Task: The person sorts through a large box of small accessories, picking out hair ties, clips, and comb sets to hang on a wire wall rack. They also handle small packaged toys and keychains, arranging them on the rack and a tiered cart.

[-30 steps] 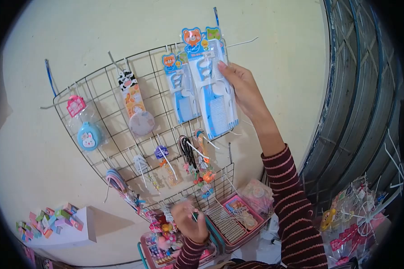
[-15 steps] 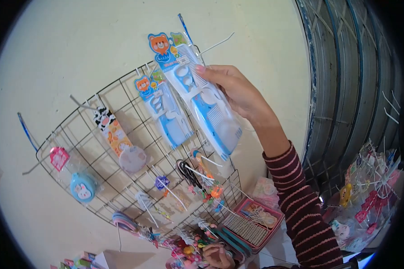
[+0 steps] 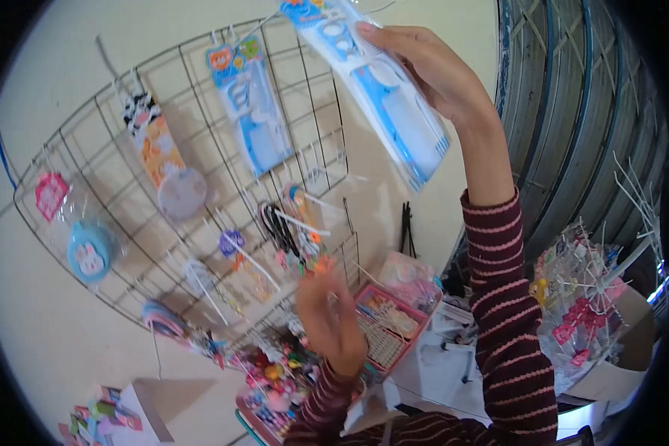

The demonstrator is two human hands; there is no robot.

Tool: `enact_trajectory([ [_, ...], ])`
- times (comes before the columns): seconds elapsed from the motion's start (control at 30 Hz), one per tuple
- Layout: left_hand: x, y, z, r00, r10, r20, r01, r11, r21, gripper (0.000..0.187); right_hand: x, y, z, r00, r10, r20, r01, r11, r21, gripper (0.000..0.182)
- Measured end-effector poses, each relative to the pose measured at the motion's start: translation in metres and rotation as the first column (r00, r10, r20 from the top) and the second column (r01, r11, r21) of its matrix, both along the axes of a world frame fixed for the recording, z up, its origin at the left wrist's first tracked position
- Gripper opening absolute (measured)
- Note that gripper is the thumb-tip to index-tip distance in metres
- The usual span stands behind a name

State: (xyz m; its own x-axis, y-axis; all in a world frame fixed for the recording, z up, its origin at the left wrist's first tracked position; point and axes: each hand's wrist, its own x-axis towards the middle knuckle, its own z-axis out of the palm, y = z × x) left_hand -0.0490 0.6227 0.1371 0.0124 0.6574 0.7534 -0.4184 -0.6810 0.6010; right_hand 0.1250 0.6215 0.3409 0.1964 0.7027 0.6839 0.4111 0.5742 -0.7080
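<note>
My right hand (image 3: 438, 70) pinches a blue and white packaged comb set (image 3: 386, 89) by its side, out in front of the wire rack (image 3: 82, 126). The top of this pack runs out of view. Another comb set (image 3: 254, 115) of the same kind hangs on the rack to its left. Lower down, my left hand (image 3: 328, 320) is raised before the hanging hair ties (image 3: 281, 230); motion smears its fingers, and I see no clear object in it.
On the rack hang a cow-print card with a round puff (image 3: 182, 192) and a blue bunny case (image 3: 89, 251). Below are a pink basket (image 3: 416, 334) and a pile of colourful trinkets (image 3: 275, 379). Bagged goods (image 3: 583, 297) stand at right, by a folding metal gate (image 3: 572, 111).
My right hand has carried the comb set up and to the right, away from the rack. My left hand has risen from the trinkets. The view has shifted too.
</note>
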Motion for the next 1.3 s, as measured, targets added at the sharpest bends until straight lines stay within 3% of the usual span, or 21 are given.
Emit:
enact_trajectory([
  [0.03, 0.011, 0.009, 0.030, 0.988, -0.102, 0.116, 0.101, 0.995, 0.009, 0.025, -0.002, -0.001, -0.001, 1.000, 0.007, 0.006, -0.007, 1.000, -0.024, 0.035],
  [0.07, 0.018, 0.018, 0.062, 0.990, -0.068, 0.121, 0.067, 0.998, 0.010, 0.030, -0.002, -0.001, -0.001, 1.000, 0.003, 0.004, -0.003, 0.999, -0.034, 0.036],
  [0.13, 0.035, 0.057, 0.112, 0.996, 0.076, 0.048, -0.085, 0.966, 0.243, 0.043, -0.001, -0.003, -0.001, 1.000, 0.007, 0.014, -0.006, 0.998, -0.062, 0.036],
  [0.17, 0.045, 0.062, 0.133, 0.992, 0.015, 0.124, -0.043, 0.972, 0.232, 0.043, -0.001, -0.003, 0.000, 1.000, 0.011, 0.029, -0.009, 0.998, -0.065, 0.036],
  [0.23, 0.068, 0.092, 0.171, 0.969, 0.134, 0.209, -0.212, 0.884, 0.416, 0.040, -0.002, -0.005, 0.002, 0.998, 0.020, 0.060, -0.016, 0.997, -0.077, 0.036],
  [0.27, 0.070, 0.098, 0.182, 0.965, 0.142, 0.221, -0.224, 0.886, 0.407, 0.040, -0.003, -0.007, 0.002, 0.997, -0.009, 0.078, 0.014, 0.997, -0.069, 0.036],
  [0.33, 0.070, 0.103, 0.201, 0.962, 0.273, 0.022, -0.221, 0.726, 0.651, 0.036, -0.003, -0.006, 0.005, 0.995, -0.033, 0.097, 0.038, 0.998, -0.047, 0.036],
  [0.37, 0.070, 0.110, 0.203, 0.960, 0.278, 0.022, -0.223, 0.717, 0.660, 0.036, -0.002, -0.006, 0.005, 0.994, -0.030, 0.101, 0.038, 0.997, -0.074, 0.036],
  [0.43, 0.072, 0.127, 0.202, 0.897, 0.441, -0.014, -0.310, 0.653, 0.690, 0.030, -0.001, -0.005, 0.003, 0.996, -0.032, 0.085, 0.038, 0.997, -0.074, 0.036],
  [0.57, 0.073, 0.134, 0.201, 0.912, 0.405, 0.071, -0.303, 0.546, 0.781, 0.033, 0.000, 0.005, -0.003, 1.000, -0.012, -0.009, 0.011, 0.997, -0.082, 0.037],
  [0.67, 0.072, 0.138, 0.202, 0.910, 0.411, 0.045, -0.292, 0.560, 0.775, 0.031, -0.001, 0.016, -0.010, 0.996, 0.062, -0.068, -0.066, 0.996, -0.067, 0.037],
  [0.73, 0.070, 0.138, 0.200, 0.909, 0.418, 0.006, -0.278, 0.594, 0.755, 0.031, -0.004, 0.024, -0.015, 0.946, 0.268, -0.184, -0.262, 0.963, 0.056, 0.036],
  [0.83, 0.067, 0.125, 0.200, 0.932, 0.361, -0.039, -0.230, 0.671, 0.705, 0.032, -0.005, 0.026, -0.013, 0.902, 0.347, -0.258, -0.356, 0.934, 0.015, 0.035],
  [1.03, 0.072, 0.134, 0.200, 0.921, 0.390, 0.021, -0.273, 0.605, 0.748, 0.034, -0.003, 0.012, -0.009, 0.920, 0.283, -0.272, -0.297, 0.955, -0.014, 0.030],
  [1.07, 0.070, 0.132, 0.201, 0.920, 0.391, 0.027, -0.277, 0.602, 0.749, 0.034, -0.005, 0.011, -0.009, 0.968, 0.157, -0.194, -0.168, 0.985, -0.044, 0.031],
  [1.1, 0.067, 0.129, 0.200, 0.922, 0.385, -0.053, -0.228, 0.648, 0.727, 0.035, -0.006, 0.010, -0.009, 0.993, 0.026, -0.113, -0.033, 0.998, -0.061, 0.035],
  [1.17, 0.065, 0.127, 0.197, 0.919, 0.373, -0.130, -0.180, 0.689, 0.702, 0.037, -0.008, 0.011, -0.009, 0.995, -0.022, -0.094, 0.016, 0.998, -0.062, 0.034],
  [1.23, 0.067, 0.127, 0.196, 0.942, 0.335, 0.000, -0.247, 0.695, 0.676, 0.043, -0.006, 0.019, -0.010, 0.998, -0.044, -0.039, 0.040, 0.994, -0.102, 0.035],
  [1.27, 0.064, 0.124, 0.195, 0.960, 0.281, 0.006, -0.227, 0.762, 0.606, 0.046, -0.001, 0.031, -0.012, 0.998, -0.057, -0.025, 0.054, 0.994, -0.097, 0.039],
  [1.3, 0.062, 0.123, 0.192, 0.983, 0.175, 0.063, -0.185, 0.893, 0.410, 0.045, -0.001, 0.041, -0.013, 0.997, -0.063, -0.033, 0.061, 0.995, -0.079, 0.039],
])
